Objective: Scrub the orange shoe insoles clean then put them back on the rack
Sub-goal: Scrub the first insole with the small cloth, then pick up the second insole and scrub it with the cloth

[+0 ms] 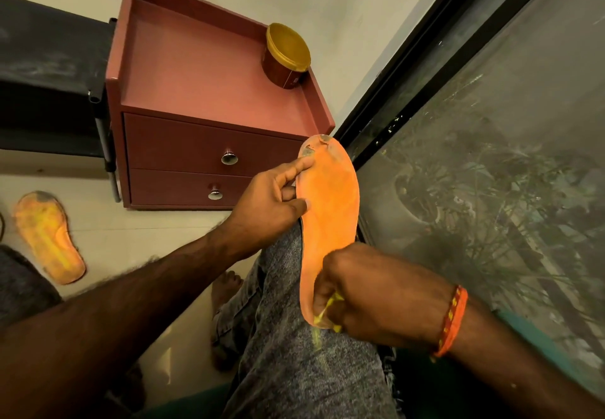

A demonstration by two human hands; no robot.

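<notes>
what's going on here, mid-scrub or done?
Mid-scrub, it seems. A seated person's left hand pinches the toe end of an orange insole propped on the knee, while the right hand grips something yellow, probably a scrubber, at the heel end. Grey grime shows at the toe. The second insole lies on the floor, visibly dirty, left of a red drawer unit.

The insole is showing a matt, faintly fuzzy orange face, frayed and grimy at its toe. Behind it, the cabinet is looking smooth and matt, its knobs gleaming like polished metal.
</notes>
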